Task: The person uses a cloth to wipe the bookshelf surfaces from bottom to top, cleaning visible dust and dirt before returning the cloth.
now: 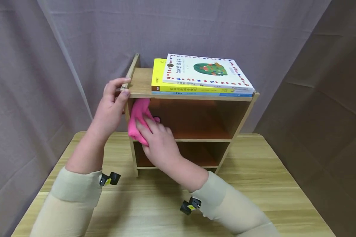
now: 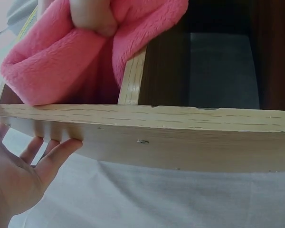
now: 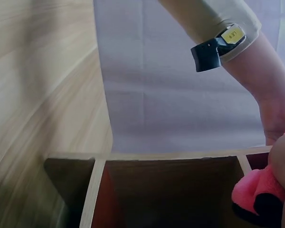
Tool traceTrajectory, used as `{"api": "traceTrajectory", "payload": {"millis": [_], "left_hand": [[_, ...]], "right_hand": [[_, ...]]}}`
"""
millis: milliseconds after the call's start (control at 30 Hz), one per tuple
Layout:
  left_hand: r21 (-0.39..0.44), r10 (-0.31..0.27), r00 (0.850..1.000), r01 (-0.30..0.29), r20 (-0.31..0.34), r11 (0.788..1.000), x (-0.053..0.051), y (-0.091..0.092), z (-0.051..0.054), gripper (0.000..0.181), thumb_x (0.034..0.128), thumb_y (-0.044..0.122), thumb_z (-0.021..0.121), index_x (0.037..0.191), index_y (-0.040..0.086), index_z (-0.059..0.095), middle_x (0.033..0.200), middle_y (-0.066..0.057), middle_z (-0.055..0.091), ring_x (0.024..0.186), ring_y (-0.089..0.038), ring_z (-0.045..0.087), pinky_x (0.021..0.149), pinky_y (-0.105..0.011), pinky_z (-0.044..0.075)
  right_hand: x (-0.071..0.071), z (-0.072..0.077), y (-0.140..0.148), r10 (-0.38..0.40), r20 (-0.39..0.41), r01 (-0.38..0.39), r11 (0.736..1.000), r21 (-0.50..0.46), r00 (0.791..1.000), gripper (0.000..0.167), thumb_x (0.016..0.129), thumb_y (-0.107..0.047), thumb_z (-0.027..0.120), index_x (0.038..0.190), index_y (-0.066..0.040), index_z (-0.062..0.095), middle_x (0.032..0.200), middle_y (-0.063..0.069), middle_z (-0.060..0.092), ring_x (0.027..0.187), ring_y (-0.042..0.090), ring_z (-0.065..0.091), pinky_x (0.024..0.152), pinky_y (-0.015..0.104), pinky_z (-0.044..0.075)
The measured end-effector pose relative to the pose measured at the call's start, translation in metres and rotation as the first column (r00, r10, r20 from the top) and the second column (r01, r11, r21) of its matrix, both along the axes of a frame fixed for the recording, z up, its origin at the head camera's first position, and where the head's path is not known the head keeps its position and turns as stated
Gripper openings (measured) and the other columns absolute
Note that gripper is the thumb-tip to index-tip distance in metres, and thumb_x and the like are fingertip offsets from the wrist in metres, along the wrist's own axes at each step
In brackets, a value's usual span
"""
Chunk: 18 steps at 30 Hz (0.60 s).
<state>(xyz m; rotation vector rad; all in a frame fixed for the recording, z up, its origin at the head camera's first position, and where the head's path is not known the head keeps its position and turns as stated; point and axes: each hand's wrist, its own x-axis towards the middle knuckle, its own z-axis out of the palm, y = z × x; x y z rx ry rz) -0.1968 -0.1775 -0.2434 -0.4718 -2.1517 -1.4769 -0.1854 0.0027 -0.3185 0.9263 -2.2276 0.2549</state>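
One cloth, left of centre, right grip pinching it inside the shelf, and here's the left grip clasping that shelf!

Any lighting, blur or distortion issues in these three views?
Head: books fairly crisp, soft shadows on the table; left wrist: shelf looks bowed along its side, upper-left corner washed out; right wrist: table grain looks smeared, shelf interior dark.

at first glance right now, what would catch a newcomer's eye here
The bright pink cloth in the right hand stands out first, at the left side of the wooden shelf unit. Next comes the white book, lying on top of the other books above.
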Motion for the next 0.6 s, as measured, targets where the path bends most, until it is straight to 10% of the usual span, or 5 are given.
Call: {"api": "traceTrajectory", "payload": {"millis": [267,600], "left_hand": [[-0.010,0.014,1.000,-0.014,-0.004,1.000,0.000,0.001,0.000,0.040,0.1055,0.039,0.044,0.144,0.026,0.044,0.131,-0.010,0.036,0.106,-0.018,0.046,0.071,-0.032,0.047],[-0.028,0.026,1.000,-0.026,0.002,0.999,0.000,0.002,0.000,0.041,0.1055,0.040,0.044,0.145,0.026,0.043,0.133,-0.011,0.037,0.106,-0.020,0.047,0.072,-0.032,0.046]], "right_hand": [[0.004,-0.009,0.008,-0.047,-0.087,0.059,0.989,0.137,0.995,0.055,0.087,-0.036,0.072,0.139,-0.025,0.058,0.146,0.006,0.048,0.120,0.034,0.053,0.079,0.044,0.051],[0.006,-0.010,0.008,-0.058,0.031,0.054,0.991,0.123,0.998,0.065,0.091,-0.069,0.047,0.143,-0.030,0.055,0.153,0.001,0.041,0.139,0.036,0.033,0.096,0.056,0.044]]}}
